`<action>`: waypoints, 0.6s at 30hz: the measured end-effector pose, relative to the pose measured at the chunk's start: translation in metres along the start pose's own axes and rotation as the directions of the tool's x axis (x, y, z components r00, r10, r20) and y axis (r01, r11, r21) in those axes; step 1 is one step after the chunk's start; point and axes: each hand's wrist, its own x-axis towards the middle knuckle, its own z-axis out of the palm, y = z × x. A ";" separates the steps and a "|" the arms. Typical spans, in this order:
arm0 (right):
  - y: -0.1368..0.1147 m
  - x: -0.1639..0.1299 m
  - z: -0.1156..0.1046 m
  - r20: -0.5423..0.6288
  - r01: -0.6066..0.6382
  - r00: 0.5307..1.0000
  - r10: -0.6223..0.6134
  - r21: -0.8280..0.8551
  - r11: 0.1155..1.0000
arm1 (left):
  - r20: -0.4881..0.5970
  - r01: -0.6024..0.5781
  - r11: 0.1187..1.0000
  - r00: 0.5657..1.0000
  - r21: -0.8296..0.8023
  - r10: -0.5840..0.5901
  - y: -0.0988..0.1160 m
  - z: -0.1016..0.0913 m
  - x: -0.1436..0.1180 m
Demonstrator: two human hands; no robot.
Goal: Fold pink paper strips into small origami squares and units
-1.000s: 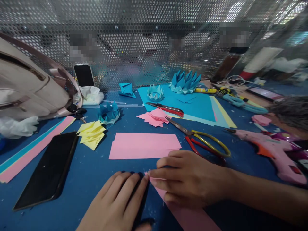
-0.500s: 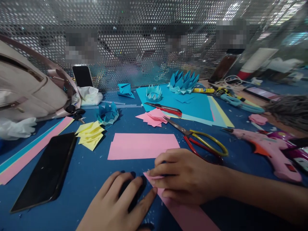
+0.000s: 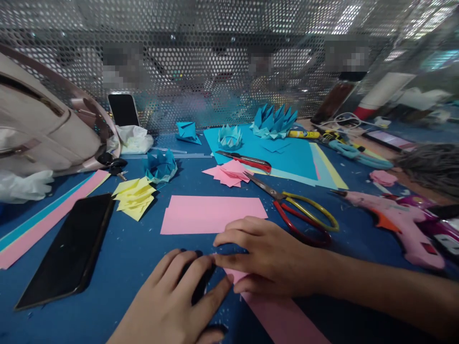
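A pink paper strip (image 3: 281,317) lies slantwise near me, its upper end folded under my fingers. My right hand (image 3: 267,255) has its thumb and fingertips bent down on that end, gripping it and covering part of the fold. My left hand (image 3: 179,291) rests beside it with fingers apart, a fingertip touching the strip's left edge. Just beyond the hands lie overlapping pink paper rectangles (image 3: 211,214). Scissors (image 3: 278,195) with red and yellow handles sit past my right hand, their tips by a pile of folded pink pieces (image 3: 229,173).
Folded yellow papers (image 3: 135,198), a black phone (image 3: 68,251) and colored strips (image 3: 53,220) lie left, near a backpack (image 3: 46,119). Blue paper crowns (image 3: 274,122), a red cutter (image 3: 247,161) and paper sheets are behind. A pink glue gun (image 3: 394,224) lies right.
My right hand has shifted slightly left over the strip's end, and its fingertips now cover the tip. My left fingers have moved closer to it. The view has tilted a little.
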 end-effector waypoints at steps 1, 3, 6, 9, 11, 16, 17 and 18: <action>-0.001 0.000 0.001 0.015 -0.024 1.000 0.024 -0.016 1.000 | 0.009 -0.001 1.000 1.000 -0.007 0.001 0.000 -0.001 0.000; -0.005 0.000 0.003 0.030 -0.066 0.997 0.068 -0.055 0.996 | 0.026 -0.003 1.000 1.000 -0.022 0.003 0.000 -0.003 0.000; -0.012 -0.002 0.007 0.015 -0.099 0.995 0.101 -0.113 0.989 | 0.050 -0.002 0.999 0.999 -0.036 0.004 0.000 -0.006 0.000; -0.019 -0.004 0.009 -0.024 -0.129 0.992 0.127 -0.154 0.980 | 0.087 0.001 0.999 0.996 -0.054 0.003 0.001 -0.010 0.000; -0.022 -0.007 0.009 -0.047 -0.163 0.986 0.157 -0.170 0.972 | 0.118 0.010 0.998 0.993 -0.067 -0.002 0.001 -0.012 0.001; -0.027 -0.024 0.002 -0.065 -0.206 0.978 0.197 -0.204 0.957 | 0.166 0.036 0.995 0.986 -0.095 -0.019 0.003 -0.017 0.000; -0.028 -0.028 -0.001 -0.055 -0.216 0.976 0.210 -0.215 0.952 | 0.173 0.042 0.994 0.985 -0.103 -0.023 0.004 -0.018 0.000; -0.029 -0.033 -0.004 -0.042 -0.231 0.973 0.228 -0.228 0.946 | 0.183 0.049 0.993 0.983 -0.110 -0.029 0.004 -0.019 0.000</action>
